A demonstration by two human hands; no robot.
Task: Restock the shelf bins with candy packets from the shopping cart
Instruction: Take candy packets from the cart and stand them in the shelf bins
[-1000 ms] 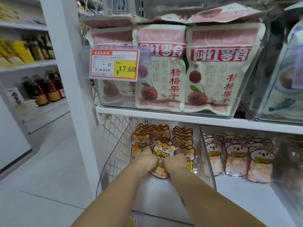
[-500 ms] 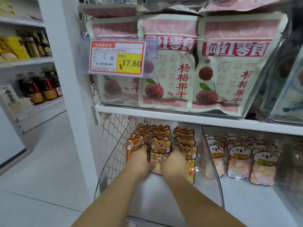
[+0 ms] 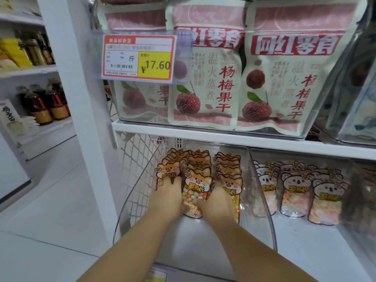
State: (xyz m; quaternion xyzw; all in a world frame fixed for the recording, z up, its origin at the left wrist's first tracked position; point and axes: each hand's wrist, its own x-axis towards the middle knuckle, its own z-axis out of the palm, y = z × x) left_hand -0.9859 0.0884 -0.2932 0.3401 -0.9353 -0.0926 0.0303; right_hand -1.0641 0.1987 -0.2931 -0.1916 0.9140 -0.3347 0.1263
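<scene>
Orange fox-shaped candy packets stand in three rows inside a clear plastic bin on the lower shelf. My left hand presses with spread, straight fingers against the front packet of the left row. My right hand reaches in between the middle row and the right row; its fingertips are hidden behind the packets. The front middle packet stands upright between my two hands. No shopping cart is in view.
A neighbouring clear bin holds koala-shaped candy packets. The upper shelf carries large bayberry snack bags and a price tag. White wire mesh shows left of the bin. A white post and a tiled aisle lie to the left.
Both hands gripped the front middle packet low in the bin; now it stands upright in its row and my hands have spread to either side. The view has moved closer.
</scene>
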